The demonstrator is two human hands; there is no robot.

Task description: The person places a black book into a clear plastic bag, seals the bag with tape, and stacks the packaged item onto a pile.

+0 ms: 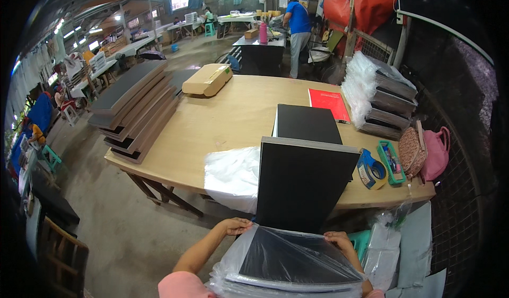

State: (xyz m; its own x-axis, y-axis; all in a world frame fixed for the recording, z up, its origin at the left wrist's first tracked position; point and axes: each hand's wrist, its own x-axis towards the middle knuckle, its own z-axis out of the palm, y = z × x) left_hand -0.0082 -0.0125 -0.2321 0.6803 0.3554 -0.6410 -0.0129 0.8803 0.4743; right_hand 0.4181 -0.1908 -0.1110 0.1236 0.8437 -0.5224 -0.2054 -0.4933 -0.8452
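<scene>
Close to my body is a dark flat panel inside a clear plastic bag (297,258), with more plastic layers beneath its near edge. At the bag's far left corner, my left hand (236,226) pinches the plastic. My right hand (338,239) has its fingers closed over the far right corner of the bag. Just beyond the bag, a large black board (305,184) with a greyish edge stands tilted at the table's near side. Behind it, another black panel (308,123) is partly hidden. White plastic sheeting (232,176) hangs over the table edge left of the board.
On the wooden table (212,128) are stacked dark boards (132,101), a brown package (208,79), a red folder (328,105), plastic-wrapped panels (389,104), tape rolls (371,171) and a green basket (391,162). Bags (436,153) sit at right. A person in blue (298,19) stands farther back.
</scene>
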